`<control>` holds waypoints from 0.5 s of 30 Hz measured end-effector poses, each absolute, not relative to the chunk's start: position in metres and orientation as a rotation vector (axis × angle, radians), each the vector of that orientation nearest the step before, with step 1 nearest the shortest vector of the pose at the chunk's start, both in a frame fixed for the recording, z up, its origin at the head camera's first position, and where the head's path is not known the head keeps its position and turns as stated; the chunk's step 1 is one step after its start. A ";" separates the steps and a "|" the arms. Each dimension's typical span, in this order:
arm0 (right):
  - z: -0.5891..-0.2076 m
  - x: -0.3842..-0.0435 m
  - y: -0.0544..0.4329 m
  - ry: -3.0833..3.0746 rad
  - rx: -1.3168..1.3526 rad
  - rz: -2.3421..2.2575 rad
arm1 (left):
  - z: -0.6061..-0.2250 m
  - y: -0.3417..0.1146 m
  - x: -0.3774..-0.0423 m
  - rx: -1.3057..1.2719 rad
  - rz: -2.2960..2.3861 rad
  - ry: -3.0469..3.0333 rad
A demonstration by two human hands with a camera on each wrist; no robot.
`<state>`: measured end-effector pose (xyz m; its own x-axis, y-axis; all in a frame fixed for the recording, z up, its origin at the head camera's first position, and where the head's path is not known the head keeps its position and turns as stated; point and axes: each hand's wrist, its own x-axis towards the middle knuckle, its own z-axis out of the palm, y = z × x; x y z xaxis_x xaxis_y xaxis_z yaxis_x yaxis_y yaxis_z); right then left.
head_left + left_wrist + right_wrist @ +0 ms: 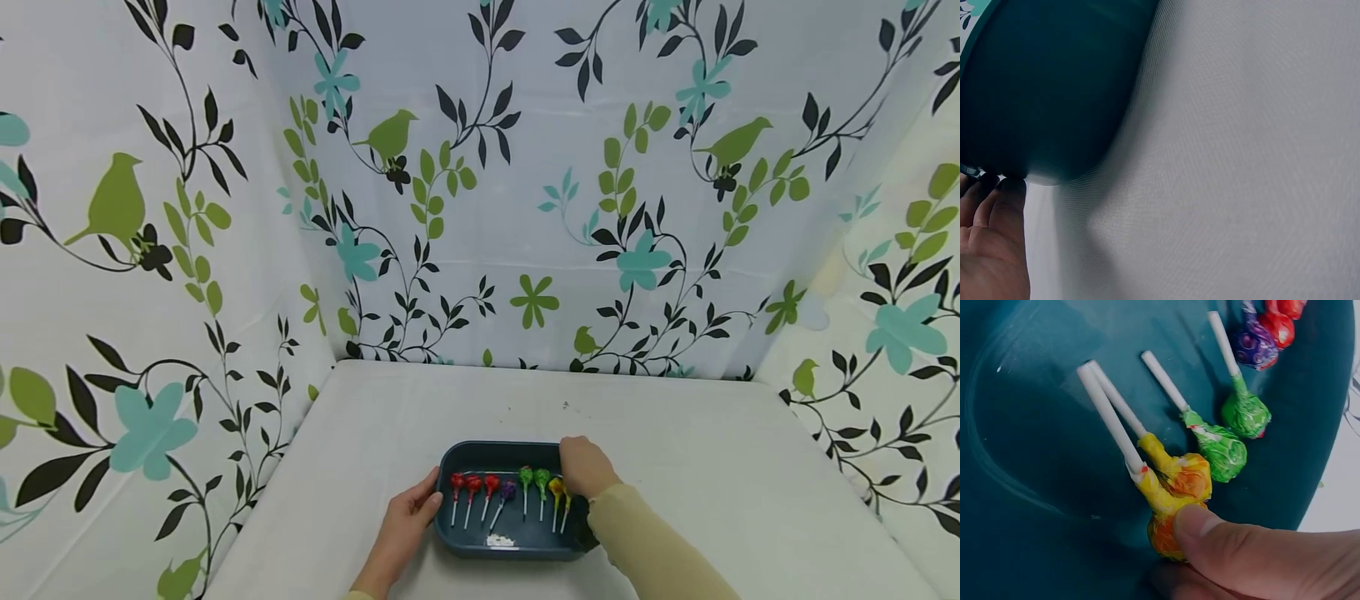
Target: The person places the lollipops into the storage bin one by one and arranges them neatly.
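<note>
A dark blue-green rectangular tray (498,454) holds a row of wrapped lollipops with white sticks. My left hand (403,523) grips the tray's left side, its thumb at the rim; in the left wrist view, fingertips of that hand (994,234) meet the outer wall. Inside the right end, my right hand (1254,559) pinches the head of a yellow lollipop (1161,528) between thumb and finger. A second yellow lollipop (1188,478) lies against it. Two green lollipops (1225,453), a purple lollipop (1254,350) and three red lollipops (473,485) continue the row leftward.
The tray stands on a white-covered table (420,404), near its front. A small white patch (500,541) shows inside the tray's near edge. Patterned curtains (525,208) with birds, leaves and flowers surround the table at the back and both sides.
</note>
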<state>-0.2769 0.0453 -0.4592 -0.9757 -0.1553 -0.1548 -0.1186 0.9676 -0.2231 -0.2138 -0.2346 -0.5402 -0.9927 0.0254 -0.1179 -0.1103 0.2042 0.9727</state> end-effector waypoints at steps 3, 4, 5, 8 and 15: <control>-0.460 -0.273 0.044 2.982 -0.241 -0.257 | -0.540 -0.234 -0.214 -0.092 1.910 2.352; -0.461 -0.272 0.044 2.997 -0.257 -0.240 | -0.539 -0.233 -0.214 -0.097 1.907 2.352; -0.461 -0.270 0.043 3.013 -0.275 -0.228 | -0.539 -0.233 -0.214 -0.100 1.903 2.354; -0.462 -0.267 0.042 3.063 -0.345 -0.178 | -0.539 -0.233 -0.215 -0.108 1.894 2.356; -0.468 -0.267 0.042 3.106 -0.427 -0.110 | -0.538 -0.233 -0.214 -0.108 1.898 2.342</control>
